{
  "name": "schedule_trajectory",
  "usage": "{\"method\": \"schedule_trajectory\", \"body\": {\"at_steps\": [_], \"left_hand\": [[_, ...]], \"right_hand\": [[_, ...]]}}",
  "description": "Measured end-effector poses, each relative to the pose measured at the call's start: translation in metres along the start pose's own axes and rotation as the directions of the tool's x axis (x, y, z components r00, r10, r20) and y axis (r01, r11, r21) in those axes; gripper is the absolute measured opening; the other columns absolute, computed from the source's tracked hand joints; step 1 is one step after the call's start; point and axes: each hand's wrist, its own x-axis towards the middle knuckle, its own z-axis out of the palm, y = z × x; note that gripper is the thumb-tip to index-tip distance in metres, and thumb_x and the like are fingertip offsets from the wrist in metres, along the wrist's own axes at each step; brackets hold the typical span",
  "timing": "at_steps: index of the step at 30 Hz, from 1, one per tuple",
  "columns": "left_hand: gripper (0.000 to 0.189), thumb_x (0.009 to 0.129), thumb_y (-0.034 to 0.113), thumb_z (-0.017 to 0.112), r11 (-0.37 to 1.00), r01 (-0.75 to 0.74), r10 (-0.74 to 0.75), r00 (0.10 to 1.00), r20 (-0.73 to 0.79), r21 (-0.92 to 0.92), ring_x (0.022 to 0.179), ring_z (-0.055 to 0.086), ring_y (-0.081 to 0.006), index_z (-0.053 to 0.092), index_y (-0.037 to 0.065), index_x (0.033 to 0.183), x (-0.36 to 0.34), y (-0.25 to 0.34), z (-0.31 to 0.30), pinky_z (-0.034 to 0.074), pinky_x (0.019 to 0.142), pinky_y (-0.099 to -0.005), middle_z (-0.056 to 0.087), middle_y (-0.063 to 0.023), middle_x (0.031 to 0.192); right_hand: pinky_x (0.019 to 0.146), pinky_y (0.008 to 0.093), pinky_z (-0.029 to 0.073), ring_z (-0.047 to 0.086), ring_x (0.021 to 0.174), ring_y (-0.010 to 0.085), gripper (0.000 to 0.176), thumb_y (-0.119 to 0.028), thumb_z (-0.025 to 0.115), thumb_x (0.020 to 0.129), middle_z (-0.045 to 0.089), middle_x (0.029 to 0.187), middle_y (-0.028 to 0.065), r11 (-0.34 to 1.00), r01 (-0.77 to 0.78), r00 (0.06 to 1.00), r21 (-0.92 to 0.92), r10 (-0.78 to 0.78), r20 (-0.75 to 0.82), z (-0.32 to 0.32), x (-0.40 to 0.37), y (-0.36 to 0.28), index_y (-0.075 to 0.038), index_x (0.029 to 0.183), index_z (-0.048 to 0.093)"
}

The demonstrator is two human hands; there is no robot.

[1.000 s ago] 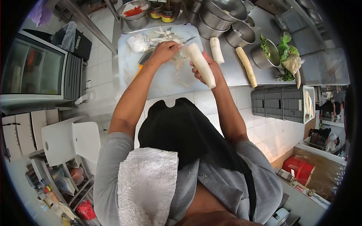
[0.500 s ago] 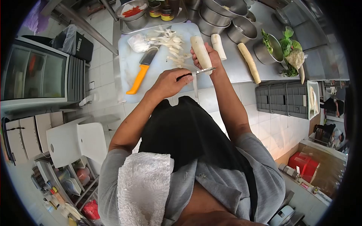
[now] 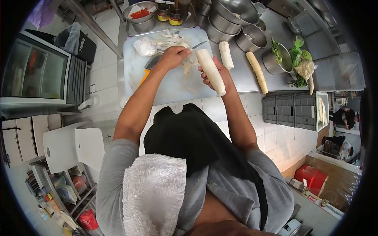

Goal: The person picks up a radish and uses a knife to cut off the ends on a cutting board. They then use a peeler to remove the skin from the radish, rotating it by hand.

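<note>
Left hand (image 3: 172,56) grips peeler (image 3: 199,44), right hand (image 3: 227,74) white root (image 3: 210,70); jar labels (image 3: 175,17) unreadable

Long white peeled root (image 3: 210,71) held tilted over near edge of cutting board (image 3: 173,84); slim metal blade (image 3: 199,44) just beside its far tip.

Radish work at the board - both hands engaged.
Your right hand (image 3: 225,73) grips a white radish (image 3: 212,74) tilted over the cutting board (image 3: 169,88); your left hand (image 3: 172,56) holds a slim blade (image 3: 199,44) at its far end - peelings (image 3: 173,38) beyond.
</note>
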Motion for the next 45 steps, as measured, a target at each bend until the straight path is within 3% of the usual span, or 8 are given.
{"method": "schedule_trajectory", "body": {"at_steps": [3,10,14,23,27,31,36,45], "left_hand": [[0.033,0.094,0.033,0.062,0.989,-0.13,0.126,0.99,-0.063,-0.074,0.071,0.056,-0.0088,0.069,0.003,0.104,-0.027,0.003,0.01,0.047,0.068,-0.0256,0.062,-0.0011,0.077],[0.028,0.092,0.025,0.067,0.975,-0.2,0.207,0.976,0.071,-0.096,0.075,0.057,-0.0131,0.066,0.001,0.107,-0.097,0.024,0.021,0.048,0.07,-0.0277,0.066,-0.0053,0.086],[0.029,0.092,0.034,0.062,0.968,-0.243,0.248,0.963,0.107,-0.056,0.083,0.062,-0.0295,0.066,0.007,0.101,-0.115,0.036,0.02,0.049,0.074,-0.0371,0.066,-0.0115,0.09],[0.029,0.092,0.031,0.065,0.934,-0.331,0.329,0.944,-0.033,-0.134,0.074,0.057,-0.0141,0.067,0.005,0.105,-0.073,0.002,0.031,0.047,0.069,-0.0299,0.064,-0.0034,0.082],[0.034,0.093,0.036,0.062,0.995,-0.082,0.082,0.997,-0.015,-0.057,0.072,0.056,-0.0098,0.068,0.004,0.102,-0.002,-0.022,0.007,0.046,0.067,-0.0275,0.064,-0.002,0.077],[0.033,0.094,0.033,0.062,0.993,-0.025,0.025,1.0,0.0,-0.112,0.072,0.056,-0.0083,0.068,0.002,0.102,-0.018,-0.004,-0.001,0.047,0.068,-0.0265,0.065,-0.0033,0.079],[0.029,0.093,0.027,0.065,0.968,-0.191,0.197,0.98,0.023,-0.166,0.072,0.057,-0.0122,0.067,0.001,0.106,-0.076,0.008,0.018,0.048,0.068,-0.0287,0.066,-0.0046,0.082],[0.026,0.092,0.026,0.065,0.937,-0.348,0.348,0.935,0.064,-0.013,0.076,0.06,-0.0182,0.065,0.003,0.106,-0.114,0.033,0.019,0.048,0.07,-0.0305,0.064,-0.0086,0.085]], "right_hand": [[0.057,0.0337,0.052,0.061,0.071,0.0208,0.062,-0.056,0.039,0.099,0.065,0.097,0.0147,0.991,0.028,0.992,0.13,-0.012,-0.123,0.001,0.005,-0.005,-0.002,0.128,0.051],[0.06,0.0341,0.054,0.063,0.073,0.0215,0.058,-0.052,0.037,0.101,0.064,0.098,0.0161,0.981,0.053,0.999,0.185,-0.051,-0.016,-0.032,0.047,-0.009,-0.001,0.125,0.051],[0.059,0.0322,0.054,0.063,0.073,0.0216,0.057,-0.052,0.037,0.101,0.063,0.098,0.0157,0.983,0.017,1.0,0.185,-0.019,0.009,-0.025,0.051,-0.009,-0.001,0.124,0.051],[0.056,0.0301,0.053,0.061,0.071,0.0208,0.056,-0.052,0.041,0.1,0.064,0.096,0.0152,0.991,0.013,0.998,0.132,-0.005,-0.064,-0.001,0.032,-0.009,-0.002,0.121,0.053],[0.056,0.0307,0.053,0.06,0.069,0.0206,0.056,-0.051,0.041,0.1,0.064,0.094,0.0147,0.997,-0.078,0.997,0.014,0.077,0.03,-0.017,0.013,0.001,-0.001,0.12,0.055],[0.057,0.032,0.054,0.06,0.069,0.0213,0.057,-0.05,0.04,0.1,0.064,0.095,0.0152,0.992,0.047,0.985,0.121,-0.026,-0.171,0.003,0.005,-0.003,-0.001,0.125,0.051],[0.062,0.0302,0.054,0.062,0.078,0.0211,0.058,-0.052,0.043,0.099,0.061,0.098,0.0122,0.991,0.043,0.999,0.126,-0.044,0.008,-0.037,0.038,-0.011,0.0,0.121,0.053],[0.056,0.0312,0.054,0.062,0.069,0.0202,0.059,-0.054,0.041,0.099,0.063,0.094,0.0137,0.989,0.054,0.996,0.14,-0.043,-0.077,-0.003,0.051,-0.011,0.001,0.116,0.054]]}}
